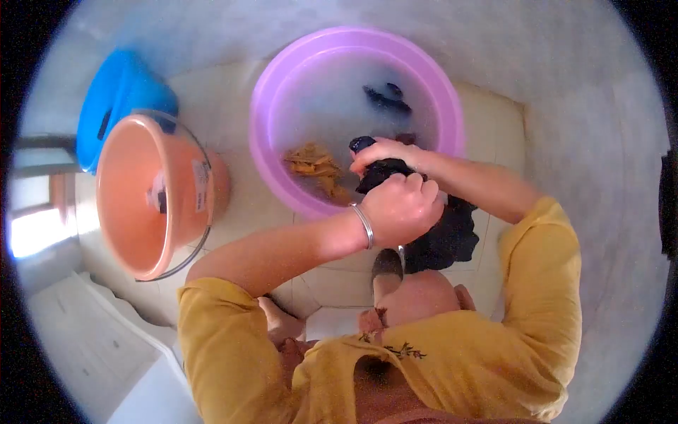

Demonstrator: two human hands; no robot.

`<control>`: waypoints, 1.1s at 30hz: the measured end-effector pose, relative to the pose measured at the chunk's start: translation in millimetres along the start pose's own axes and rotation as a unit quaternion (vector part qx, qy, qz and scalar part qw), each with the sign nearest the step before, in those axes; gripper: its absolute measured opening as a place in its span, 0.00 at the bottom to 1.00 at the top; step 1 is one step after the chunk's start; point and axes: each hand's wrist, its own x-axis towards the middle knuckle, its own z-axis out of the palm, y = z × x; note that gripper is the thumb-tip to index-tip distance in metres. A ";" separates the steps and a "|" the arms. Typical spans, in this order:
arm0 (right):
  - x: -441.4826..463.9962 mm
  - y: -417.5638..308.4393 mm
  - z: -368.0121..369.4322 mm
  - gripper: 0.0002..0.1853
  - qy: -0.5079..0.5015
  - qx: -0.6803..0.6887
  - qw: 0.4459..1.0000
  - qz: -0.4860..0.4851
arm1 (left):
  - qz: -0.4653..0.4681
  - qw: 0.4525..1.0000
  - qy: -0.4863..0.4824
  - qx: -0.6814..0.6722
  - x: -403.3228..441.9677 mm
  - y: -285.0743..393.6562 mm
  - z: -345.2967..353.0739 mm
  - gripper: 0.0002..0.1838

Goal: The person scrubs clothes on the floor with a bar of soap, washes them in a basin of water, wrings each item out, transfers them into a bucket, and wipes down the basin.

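Observation:
Both my hands grip a wet-looking black cloth (446, 239) over the near right rim of a purple tub (263, 134). My left hand (404, 206), with a silver bangle at the wrist, is closed in a fist around the cloth nearer my body. Just beyond it, my right hand (385, 152) wraps its fingers around another part of the bunched cloth. The loose end hangs outside the tub towards my knees. Cloudy water fills the tub. In it lie a mustard-coloured cloth (314, 164) at the left and a dark cloth (388, 100) at the back right.
An orange bucket (131, 212) with a wire handle stands left of the tub, something small and pale inside. Behind it is a blue bucket (116, 92). A grey wall (586, 155) rises on the right. My foot (387, 263) is near the tub's front.

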 end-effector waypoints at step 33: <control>-21.4 -156.9 -53.6 0.11 0.348 -0.301 0.853 -0.245 | -0.666 0.693 0.017 0.274 -315.9 -130.6 -285.6 0.30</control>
